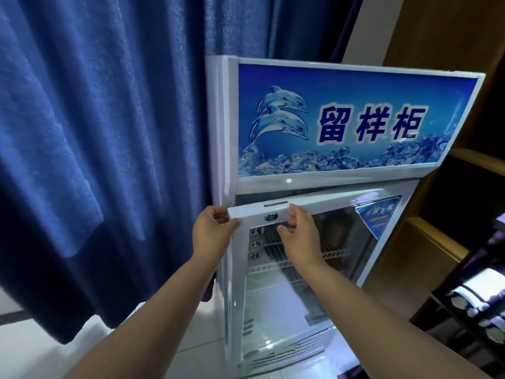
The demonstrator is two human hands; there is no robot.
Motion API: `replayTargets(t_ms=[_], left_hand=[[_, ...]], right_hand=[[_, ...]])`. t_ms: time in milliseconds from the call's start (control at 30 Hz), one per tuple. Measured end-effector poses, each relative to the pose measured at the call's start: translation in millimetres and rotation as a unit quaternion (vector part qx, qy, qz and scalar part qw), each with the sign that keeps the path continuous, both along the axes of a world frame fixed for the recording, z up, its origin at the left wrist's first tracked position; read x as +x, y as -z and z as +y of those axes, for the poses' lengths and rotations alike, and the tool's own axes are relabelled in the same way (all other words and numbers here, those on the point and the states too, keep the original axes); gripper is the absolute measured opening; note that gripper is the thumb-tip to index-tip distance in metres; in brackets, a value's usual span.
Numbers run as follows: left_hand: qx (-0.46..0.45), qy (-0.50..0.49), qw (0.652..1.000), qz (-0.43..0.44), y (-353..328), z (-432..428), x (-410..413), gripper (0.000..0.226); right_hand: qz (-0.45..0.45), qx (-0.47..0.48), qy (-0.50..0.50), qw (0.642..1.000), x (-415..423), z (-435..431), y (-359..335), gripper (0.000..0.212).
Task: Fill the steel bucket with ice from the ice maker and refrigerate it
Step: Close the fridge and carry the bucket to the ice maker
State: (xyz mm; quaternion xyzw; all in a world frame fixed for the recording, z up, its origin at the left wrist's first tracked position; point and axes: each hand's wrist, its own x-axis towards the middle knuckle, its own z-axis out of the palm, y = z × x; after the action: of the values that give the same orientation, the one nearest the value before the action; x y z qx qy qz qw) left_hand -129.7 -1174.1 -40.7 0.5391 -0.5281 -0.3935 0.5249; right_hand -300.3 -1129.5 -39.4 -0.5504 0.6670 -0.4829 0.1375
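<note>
A white display fridge (328,181) with a blue dolphin sign on top stands in front of me. Its glass door (295,291) is swung a little way out from the cabinet. My left hand (213,233) grips the door's top left corner, thumb on the front face. My right hand (297,231) holds the door's top frame just right of a small lock, fingers curled over the upper edge. Wire shelves show through the glass. Neither the steel bucket nor the ice maker is in view.
A heavy blue curtain (95,146) hangs to the left, close against the fridge side. Wooden shelving (448,242) stands to the right, with dark racks of dishes (478,305) at the lower right. Pale floor tiles (41,351) lie below.
</note>
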Motion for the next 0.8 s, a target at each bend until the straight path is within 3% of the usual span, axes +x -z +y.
replayTargets(t_ms=[267,800], left_hand=[[-0.008,-0.033,0.999,-0.035,-3,-31,0,0.025],[-0.004,0.008,0.998,-0.06,8,-60,13,0.022]], right_hand=[[-0.01,0.014,-0.021,1.0,-1,-16,9,0.034],[-0.035,0.032,-0.021,0.999,20,-39,18,0.029]])
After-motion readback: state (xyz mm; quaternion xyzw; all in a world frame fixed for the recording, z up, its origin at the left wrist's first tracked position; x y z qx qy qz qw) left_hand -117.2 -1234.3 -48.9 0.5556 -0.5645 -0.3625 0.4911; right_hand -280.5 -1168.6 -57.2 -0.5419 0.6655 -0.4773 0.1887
